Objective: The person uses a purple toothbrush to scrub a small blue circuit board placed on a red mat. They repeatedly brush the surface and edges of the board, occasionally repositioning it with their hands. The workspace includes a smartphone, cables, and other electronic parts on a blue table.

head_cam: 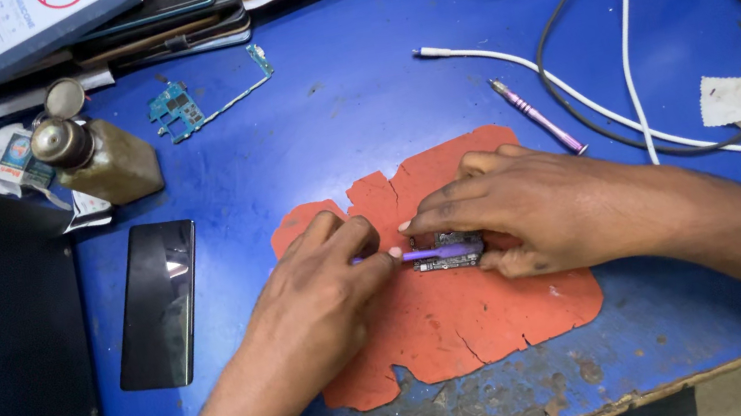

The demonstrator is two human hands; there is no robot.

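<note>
Both hands at work on a small circuit board on the orange mat.

We note our left hand pinching a purple tool whose tip lies across the small circuit board, which sits mid-mat on the torn orange mat. Our right hand presses flat over the board, fingers together, holding it down. To the left lies a dark phone; farther off stand a brown bottle and a bare green board; a pink screwdriver lies far right.

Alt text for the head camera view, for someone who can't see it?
Two hands work on a small circuit board on a torn orange mat: the left hand holds a purple tool to it, the right hand steadies it.
</note>
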